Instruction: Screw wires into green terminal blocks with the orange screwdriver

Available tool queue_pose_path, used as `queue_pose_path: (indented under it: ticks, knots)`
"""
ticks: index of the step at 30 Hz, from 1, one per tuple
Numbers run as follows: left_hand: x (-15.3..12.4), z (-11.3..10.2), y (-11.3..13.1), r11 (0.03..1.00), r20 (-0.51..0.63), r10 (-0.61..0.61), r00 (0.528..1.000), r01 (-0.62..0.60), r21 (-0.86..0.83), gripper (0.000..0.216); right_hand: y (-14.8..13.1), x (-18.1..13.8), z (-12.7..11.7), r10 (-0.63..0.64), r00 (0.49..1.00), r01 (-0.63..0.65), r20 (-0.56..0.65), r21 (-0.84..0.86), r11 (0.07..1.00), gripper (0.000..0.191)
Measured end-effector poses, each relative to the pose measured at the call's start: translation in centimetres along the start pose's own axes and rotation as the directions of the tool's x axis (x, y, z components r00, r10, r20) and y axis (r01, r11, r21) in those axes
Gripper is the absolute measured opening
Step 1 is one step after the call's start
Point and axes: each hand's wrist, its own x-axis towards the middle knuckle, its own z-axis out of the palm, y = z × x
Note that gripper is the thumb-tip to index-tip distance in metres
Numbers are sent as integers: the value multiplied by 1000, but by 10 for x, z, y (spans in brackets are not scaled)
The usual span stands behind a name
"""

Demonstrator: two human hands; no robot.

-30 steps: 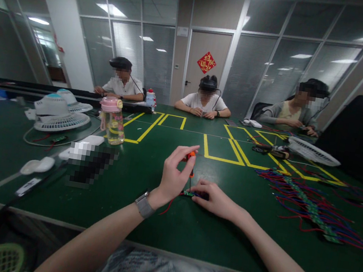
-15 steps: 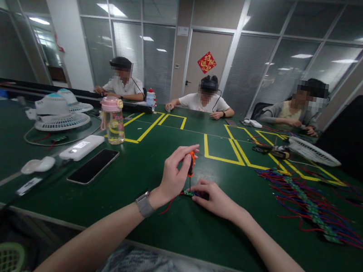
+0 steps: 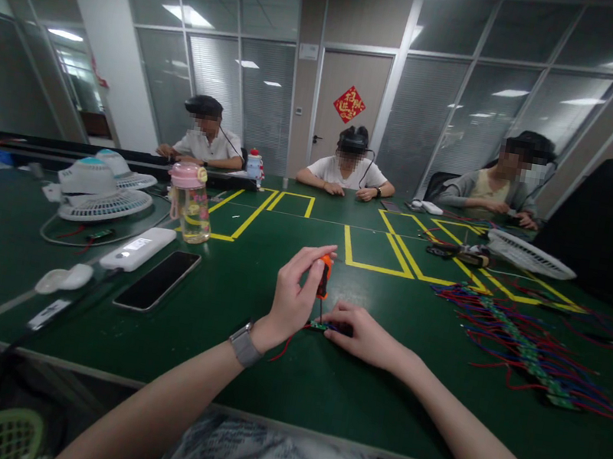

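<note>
My left hand [image 3: 297, 288] is closed round the orange and black handle of a screwdriver [image 3: 324, 279], which stands nearly upright. Its thin shaft points down at a small green circuit board [image 3: 317, 326] on the table; whether the tip sits in a screw is too small to tell. My right hand [image 3: 363, 335] rests on the table with bent fingers pinching the board's right end, where dark wires show. A red wire [image 3: 281, 350] trails from the board's left side toward me.
On the right lies a row of several wired circuit boards [image 3: 532, 350]. A phone [image 3: 159, 280], a white power bank [image 3: 139, 248], a pink-lidded bottle [image 3: 193, 208] and small fans [image 3: 106, 205] stand left. Yellow tape [image 3: 378, 270] marks the green table [image 3: 250, 290]. Three people sit opposite.
My hands, the screwdriver and the board look the same as before. Across the table, the middle person's hand has left a small object and drawn in toward the body.
</note>
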Motion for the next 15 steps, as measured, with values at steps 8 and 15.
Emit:
queue_pose_path:
  ticks: [8,15]
  knots:
    - [1,-1,1,989,-48,61,997,-54,139,19,-1,0,0,-8,1000,8,-6,-17,1000,27]
    - [0,1,-2,1000,28,-16,999,16,-15,32,0,-1,-1,-11,1000,11,-6,-5,1000,26]
